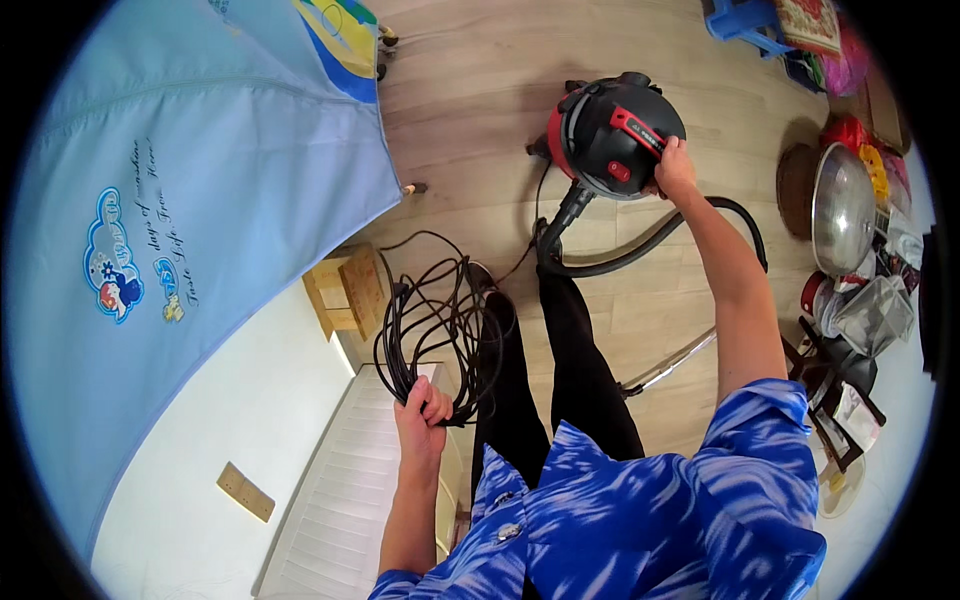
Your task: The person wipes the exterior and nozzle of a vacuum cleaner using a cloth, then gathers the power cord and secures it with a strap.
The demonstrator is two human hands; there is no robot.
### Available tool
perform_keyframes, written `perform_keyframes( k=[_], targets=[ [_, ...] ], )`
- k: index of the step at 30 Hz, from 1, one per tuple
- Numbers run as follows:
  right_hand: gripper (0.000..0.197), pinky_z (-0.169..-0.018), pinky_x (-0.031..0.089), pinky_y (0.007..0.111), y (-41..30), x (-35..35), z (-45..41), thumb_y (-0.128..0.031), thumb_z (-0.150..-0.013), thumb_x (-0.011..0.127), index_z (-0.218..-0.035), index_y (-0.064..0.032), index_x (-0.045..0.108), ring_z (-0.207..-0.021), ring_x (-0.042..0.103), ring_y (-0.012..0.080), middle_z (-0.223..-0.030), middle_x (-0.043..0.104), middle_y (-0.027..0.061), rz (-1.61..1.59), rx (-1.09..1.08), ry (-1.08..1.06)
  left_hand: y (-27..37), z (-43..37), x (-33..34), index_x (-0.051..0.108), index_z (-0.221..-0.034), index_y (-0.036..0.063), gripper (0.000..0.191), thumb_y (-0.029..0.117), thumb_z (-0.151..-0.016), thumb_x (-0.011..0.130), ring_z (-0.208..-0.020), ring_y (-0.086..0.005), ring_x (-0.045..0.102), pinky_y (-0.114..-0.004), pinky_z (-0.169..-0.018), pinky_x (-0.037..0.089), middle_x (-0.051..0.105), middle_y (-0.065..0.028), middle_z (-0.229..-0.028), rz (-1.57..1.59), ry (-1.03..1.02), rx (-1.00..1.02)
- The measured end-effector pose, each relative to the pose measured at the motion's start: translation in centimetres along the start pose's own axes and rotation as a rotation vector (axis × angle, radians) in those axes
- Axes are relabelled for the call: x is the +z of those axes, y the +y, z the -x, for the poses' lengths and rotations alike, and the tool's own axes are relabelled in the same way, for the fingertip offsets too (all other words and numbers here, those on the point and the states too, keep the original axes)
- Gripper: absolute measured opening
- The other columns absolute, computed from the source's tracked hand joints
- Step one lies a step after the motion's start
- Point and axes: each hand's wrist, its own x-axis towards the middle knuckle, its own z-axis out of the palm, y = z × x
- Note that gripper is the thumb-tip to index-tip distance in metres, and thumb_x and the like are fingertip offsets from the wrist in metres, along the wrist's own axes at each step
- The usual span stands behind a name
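In my left hand [424, 411] is a loosely coiled black power cord [397, 330], gripped at the lower part of its loops. A strand of it runs across the floor toward the vacuum. My right hand [673, 166] is on the lower end of the red handle [637, 129] of a black and red canister vacuum cleaner [611, 142]; the fingertips are partly hidden. The black ribbed hose [652, 251] joins the canister near my feet, curves beneath my right forearm and passes behind it. A metal tube [671, 364] lies on the floor beside my legs.
A blue fabric cover [247, 172] on small casters fills the left. Below it are a cardboard box [360, 289], a wall socket [246, 491] and a white slatted panel [337, 465]. At right stand a large metal lid [844, 210], a plastic container [874, 315] and a blue stool [742, 22].
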Motion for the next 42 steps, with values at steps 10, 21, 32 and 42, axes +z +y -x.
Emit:
perform_keyframes(
  k=[10, 21, 32, 42],
  targets=[
    [0.044, -0.071, 0.049, 0.044, -3.2, 1.2, 12.8, -0.007, -0.071, 0.057, -0.114, -0.0074, 0.046, -0.082, 0.06, 0.0356, -0.085, 0.06, 0.0191, -0.097, -0.345, -0.45, 4.8, 5.5, 3.0, 0.031, -0.063, 0.0143, 0.032, 0.023, -0.09, 0.044, -0.036, -0.0062, 0.017, -0.022, -0.04, 0.022, 0.025, 0.0062, -0.045, -0.094, -0.214, 0.016],
    [0.081, -0.077, 0.044, 0.045, -21.9, 5.8, 30.6, -0.019, -0.069, 0.065, -0.137, -0.0125, 0.022, -0.088, 0.052, 0.0423, -0.106, 0.047, 0.0319, -0.715, -0.458, -0.808, 14.7, 18.2, 4.1, 0.036, -0.068, 0.0124, 0.028, 0.027, -0.092, 0.037, -0.029, -0.0057, 0.019, -0.022, -0.032, 0.021, 0.027, 0.0086, -0.041, -0.059, -0.661, -0.099],
    [0.026, -0.076, 0.046, 0.042, -20.4, 6.1, 34.5, -0.023, -0.083, 0.054, -0.104, -0.0082, 0.051, -0.089, 0.056, 0.0345, -0.107, 0.047, 0.0184, -0.615, -0.47, -0.426, 22.9, 27.9, 6.9, 0.035, -0.067, 0.0073, 0.03, 0.019, -0.093, 0.043, -0.025, -0.0043, 0.025, -0.02, -0.026, 0.022, 0.034, 0.0042, -0.039, -0.179, -0.93, 0.359],
    [0.024, -0.073, 0.043, 0.046, -15.0, -0.8, 33.0, -0.027, -0.089, 0.046, -0.09, -0.0035, 0.053, -0.084, 0.053, 0.0412, -0.088, 0.054, 0.0217, -0.729, -0.156, -0.01, 19.0, 22.6, 9.6, 0.036, -0.071, 0.014, 0.027, 0.025, -0.096, 0.038, -0.036, -0.0025, 0.017, -0.019, -0.035, 0.017, 0.024, 0.0083, -0.047, -0.476, -0.62, 0.438]
  ],
)
